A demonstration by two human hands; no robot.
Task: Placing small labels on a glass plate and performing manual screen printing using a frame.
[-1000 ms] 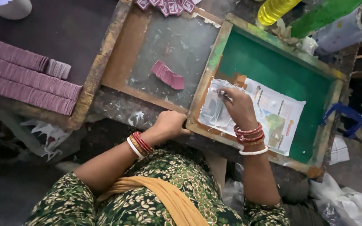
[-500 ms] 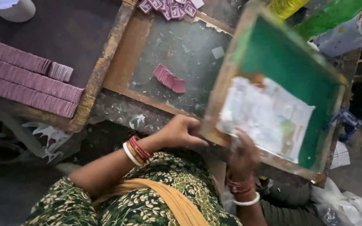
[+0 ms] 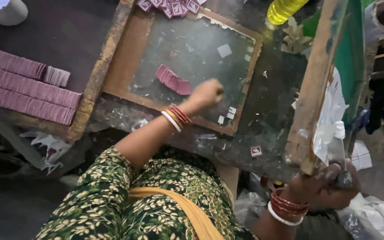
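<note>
At the right of the frame the right hand grips the lower corner of the wooden printing frame, tipped up on edge, long axis running top to bottom; best held steady. The left hand, fingers curled shut, hovers at centre over the glass plate, beside small maroon cards

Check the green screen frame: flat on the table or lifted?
Lifted. The green screen frame stands nearly on edge, its near corner gripped by the right hand; the glass plate beside it lies uncovered.
</note>
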